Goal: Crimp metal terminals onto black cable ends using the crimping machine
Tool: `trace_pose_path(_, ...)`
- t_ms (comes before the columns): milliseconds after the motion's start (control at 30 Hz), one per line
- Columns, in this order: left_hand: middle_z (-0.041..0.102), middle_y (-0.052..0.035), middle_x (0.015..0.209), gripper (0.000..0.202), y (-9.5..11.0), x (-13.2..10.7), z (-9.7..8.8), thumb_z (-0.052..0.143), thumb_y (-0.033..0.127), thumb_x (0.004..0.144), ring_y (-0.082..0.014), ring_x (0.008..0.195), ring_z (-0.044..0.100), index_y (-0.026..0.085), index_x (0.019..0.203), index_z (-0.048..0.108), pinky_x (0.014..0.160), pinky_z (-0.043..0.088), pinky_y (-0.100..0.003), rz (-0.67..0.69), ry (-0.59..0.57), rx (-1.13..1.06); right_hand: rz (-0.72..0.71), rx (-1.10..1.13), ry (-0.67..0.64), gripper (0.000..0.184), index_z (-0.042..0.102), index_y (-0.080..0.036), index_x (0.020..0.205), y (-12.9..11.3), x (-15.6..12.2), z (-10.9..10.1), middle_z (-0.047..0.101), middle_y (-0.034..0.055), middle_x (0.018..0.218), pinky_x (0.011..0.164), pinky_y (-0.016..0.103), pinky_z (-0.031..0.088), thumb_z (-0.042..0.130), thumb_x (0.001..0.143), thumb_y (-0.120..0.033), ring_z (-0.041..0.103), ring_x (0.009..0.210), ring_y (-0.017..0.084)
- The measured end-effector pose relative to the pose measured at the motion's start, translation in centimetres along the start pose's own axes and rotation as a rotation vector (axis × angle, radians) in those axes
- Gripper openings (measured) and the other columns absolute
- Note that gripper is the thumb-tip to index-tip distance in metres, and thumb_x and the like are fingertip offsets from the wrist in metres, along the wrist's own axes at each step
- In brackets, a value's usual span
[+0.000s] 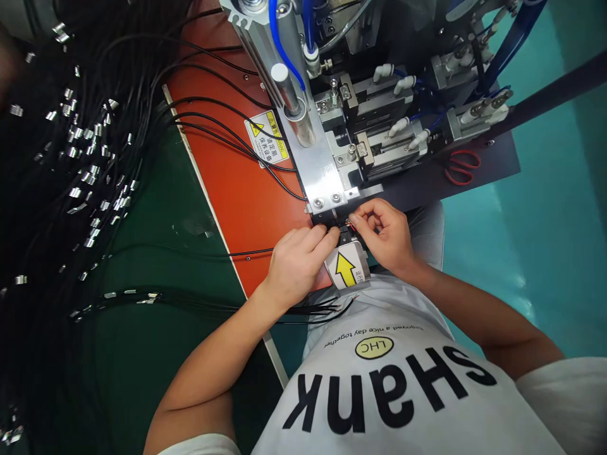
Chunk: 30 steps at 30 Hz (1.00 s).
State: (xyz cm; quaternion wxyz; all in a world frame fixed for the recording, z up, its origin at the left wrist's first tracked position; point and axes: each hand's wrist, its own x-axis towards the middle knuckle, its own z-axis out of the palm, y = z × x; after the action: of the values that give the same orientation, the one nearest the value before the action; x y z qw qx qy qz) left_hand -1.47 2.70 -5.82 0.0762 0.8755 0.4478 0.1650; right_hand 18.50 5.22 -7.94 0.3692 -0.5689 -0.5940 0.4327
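Observation:
My left hand (301, 260) is closed at the front of a metal press machine (320, 170), thumb and fingertips together at a small black fixture. A thin black cable (253, 253) runs in from the left and passes under this hand. My right hand (385, 239) pinches the fine wire end (351, 225), with a bit of red showing, just right of the fixture. The fingers partly hide the wire and the fixture. Below them sits a metal cover (363, 258) with a yellow arrow label (345, 270).
Many black cables with shiny metal tips (90, 170) hang at the left over a green mat (190, 215). Several loose cable ends (327, 309) lie close to my shirt. Red-handled scissors (462, 167) rest on the dark machine base. Blue air tubes (515, 44) rise behind.

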Motion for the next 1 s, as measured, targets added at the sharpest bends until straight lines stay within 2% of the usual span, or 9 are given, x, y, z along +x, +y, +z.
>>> trace_pose_path(133, 0.069, -0.0089, 0.096, 0.031, -0.1, 0.2, -0.2, 0.039, 0.014, 0.098, -0.0183, 0.08, 0.06, 0.015, 0.118, 0.062, 0.068, 0.045, -0.031, 0.006, -0.027, -0.023, 0.322, 0.292, -0.123, 0.02, 0.058, -0.02, 0.08, 0.5, 0.3, 0.1, 0.052, -0.0038, 0.065, 0.047, 0.024, 0.031, 0.062, 0.09, -0.038, 0.041, 0.05, 0.008)
trace_pose_path(233, 0.069, -0.0089, 0.096, 0.032, -0.2, 0.4, -0.3, 0.037, 0.013, 0.098, -0.0183, 0.084, 0.062, 0.016, 0.119, 0.062, 0.07, 0.048, -0.03, -0.025, -0.035, -0.085, 0.398, 0.384, -0.146, 0.024, 0.06, -0.018, 0.079, 1.0, 0.1, -0.3, 0.053, -0.0024, 0.068, 0.046, 0.023, 0.031, 0.064, 0.088, -0.04, 0.042, 0.053, 0.008)
trace_pose_path(367, 0.068, -0.0076, 0.091, 0.03, -0.3, 0.7, -0.4, 0.038, 0.012, 0.098, -0.0172, 0.082, 0.061, 0.016, 0.115, 0.062, 0.068, 0.048, -0.029, -0.048, -0.032, -0.159, 0.245, 0.216, 0.037, 0.017, 0.064, -0.021, 0.091, 0.8, -1.4, -0.9, 0.056, -0.0022, 0.073, 0.052, 0.025, 0.037, 0.064, 0.089, -0.038, 0.045, 0.055, 0.009)
trace_pose_path(467, 0.067, -0.0069, 0.088, 0.028, -0.2, 0.8, -0.5, 0.039, 0.014, 0.099, -0.0163, 0.078, 0.06, 0.015, 0.113, 0.062, 0.066, 0.047, -0.028, -0.065, -0.028, -0.174, 0.055, 0.064, 0.046, 0.013, 0.067, -0.023, 0.095, 0.2, -1.9, -1.0, 0.059, -0.0007, 0.082, 0.058, 0.028, 0.042, 0.071, 0.085, -0.03, 0.046, 0.056, 0.009)
trace_pose_path(533, 0.066, -0.0066, 0.087, 0.028, -0.2, 0.8, -0.6, 0.038, 0.015, 0.099, -0.0161, 0.077, 0.059, 0.016, 0.113, 0.062, 0.066, 0.047, -0.027, -0.074, -0.024, -0.17, -0.065, -0.012, 0.04, 0.004, 0.068, -0.023, 0.091, -0.2, -1.5, -1.1, 0.06, 0.0011, 0.086, 0.061, 0.029, 0.044, 0.067, 0.087, -0.024, 0.049, 0.06, 0.01)
trace_pose_path(633, 0.066, -0.0062, 0.086, 0.029, -0.2, 0.6, -0.5, 0.038, 0.015, 0.099, -0.0162, 0.077, 0.059, 0.016, 0.114, 0.062, 0.066, 0.046, -0.027, -0.071, -0.026, -0.152, -0.168, -0.047, -0.034, 0.008, 0.067, -0.021, 0.086, -0.1, -0.4, -1.5, 0.059, 0.0013, 0.082, 0.064, 0.029, 0.044, 0.061, 0.089, -0.018, 0.051, 0.065, 0.012)
trace_pose_path(800, 0.066, -0.0066, 0.089, 0.029, -0.3, 0.4, -0.1, 0.039, 0.015, 0.098, -0.0166, 0.078, 0.059, 0.018, 0.115, 0.062, 0.068, 0.046, -0.028, -0.072, -0.031, -0.131, -0.113, -0.041, -0.168, 0.005, 0.065, -0.019, 0.083, 0.5, 0.9, -2.1, 0.058, 0.0007, 0.08, 0.059, 0.028, 0.042, 0.062, 0.087, -0.018, 0.05, 0.062, 0.011)
trace_pose_path(933, 0.067, -0.0075, 0.091, 0.029, 0.0, 0.2, 0.2, 0.039, 0.016, 0.098, -0.0175, 0.081, 0.059, 0.018, 0.116, 0.062, 0.07, 0.045, -0.03, -0.108, -0.041, -0.101, -0.059, -0.135, -0.127, 0.006, 0.065, -0.02, 0.084, 0.1, 0.3, -2.1, 0.059, 0.0013, 0.083, 0.063, 0.029, 0.044, 0.061, 0.088, -0.019, 0.051, 0.061, 0.011)
trace_pose_path(1000, 0.067, -0.008, 0.091, 0.027, 0.2, 0.1, 0.2, 0.041, 0.016, 0.098, -0.0181, 0.081, 0.059, 0.018, 0.114, 0.063, 0.07, 0.044, -0.031, -0.131, -0.029, -0.089, -0.05, -0.121, -0.08, 0.01, 0.067, -0.021, 0.095, 0.0, -0.5, -2.1, 0.061, 0.0023, 0.09, 0.065, 0.029, 0.047, 0.059, 0.091, -0.021, 0.051, 0.062, 0.011)
